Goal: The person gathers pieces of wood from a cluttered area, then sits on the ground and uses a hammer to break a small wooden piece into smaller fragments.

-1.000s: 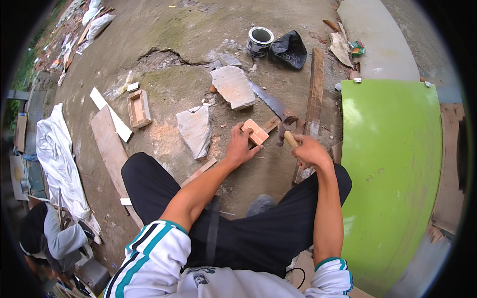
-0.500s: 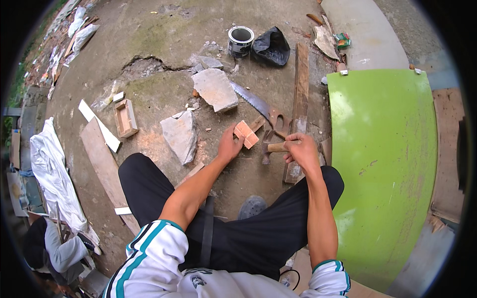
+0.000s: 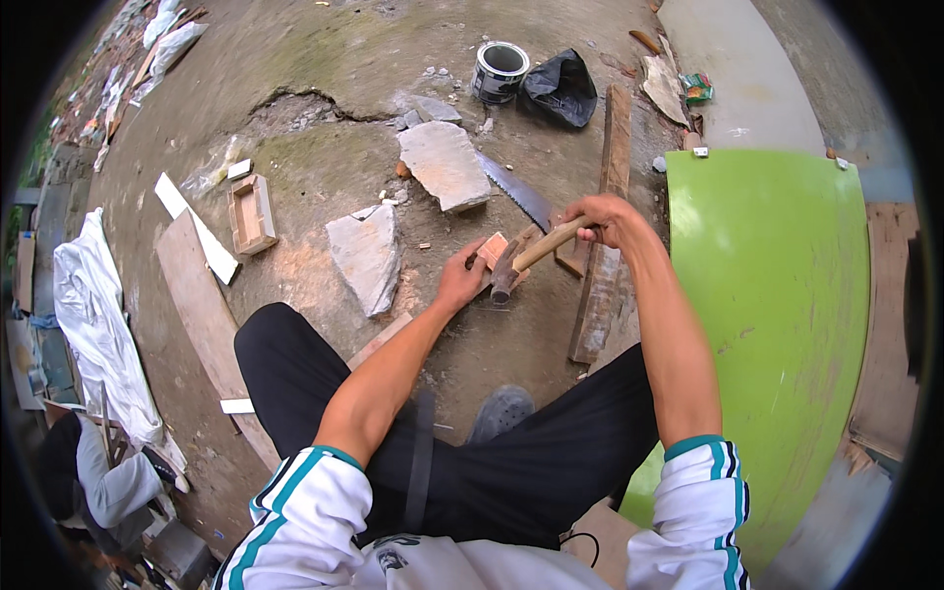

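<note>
My left hand (image 3: 462,279) grips a small reddish-orange block (image 3: 493,247) by its near left side, low over the ground between my knees. In my right hand (image 3: 604,218) is the end of a wooden hammer handle. The claw hammer (image 3: 549,246) slants down to the left, its metal head in front of the block and hiding much of it. Whether the head touches the block I cannot tell. Just beyond lies a handsaw (image 3: 519,195), its wooden handle partly covered by the hammer and my right hand.
Flat stone slabs (image 3: 444,165) lie ahead, with an open paint can (image 3: 499,71) and a black plastic bag (image 3: 559,88) behind. A long timber (image 3: 596,313) and a green panel (image 3: 767,334) are at right. A small wooden box (image 3: 252,214) and boards (image 3: 202,285) lie left. Another person (image 3: 108,477) crouches lower left.
My right hand has risen up and slightly right. The hammer head has swung left and down, to in front of the block in my left hand. The view has shifted a little.
</note>
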The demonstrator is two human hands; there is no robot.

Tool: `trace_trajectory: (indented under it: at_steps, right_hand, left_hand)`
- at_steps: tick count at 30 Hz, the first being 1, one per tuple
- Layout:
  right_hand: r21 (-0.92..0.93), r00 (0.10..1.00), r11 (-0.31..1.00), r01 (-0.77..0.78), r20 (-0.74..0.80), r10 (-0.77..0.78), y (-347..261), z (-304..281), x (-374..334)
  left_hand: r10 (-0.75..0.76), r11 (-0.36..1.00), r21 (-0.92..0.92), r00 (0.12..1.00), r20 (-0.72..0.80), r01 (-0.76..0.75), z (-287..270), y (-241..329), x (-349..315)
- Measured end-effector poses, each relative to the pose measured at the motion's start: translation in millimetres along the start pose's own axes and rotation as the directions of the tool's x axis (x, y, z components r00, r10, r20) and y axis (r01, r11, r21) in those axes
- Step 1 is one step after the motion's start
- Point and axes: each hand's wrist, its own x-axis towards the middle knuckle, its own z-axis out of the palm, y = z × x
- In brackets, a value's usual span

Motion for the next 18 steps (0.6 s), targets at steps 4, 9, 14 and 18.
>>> trace_trajectory:
  at_steps: [4,9,14,18]
  right_hand:
    - [-0.001,0.998,0.999,-0.052,-0.033,0.052,-8,-10,11]
    - [-0.014,0.999,1.0,-0.019,-0.03,0.019,-19,-5,15]
    - [-0.053,0.998,0.997,-0.063,0.004,0.063,-22,-9,14]
    - [-0.043,0.975,0.98,-0.194,0.099,0.198,-28,-22,37]
  left_hand:
    - [-0.045,0.999,-0.011,0.998,0.054,0.045,3,7,-4]
    - [0.048,0.998,-0.044,0.999,-0.005,-0.048,2,4,-4]
    - [0.054,0.998,-0.026,0.998,-0.017,-0.055,5,1,-3]
    - [0.119,0.992,0.035,0.992,-0.047,-0.118,2,-3,-7]
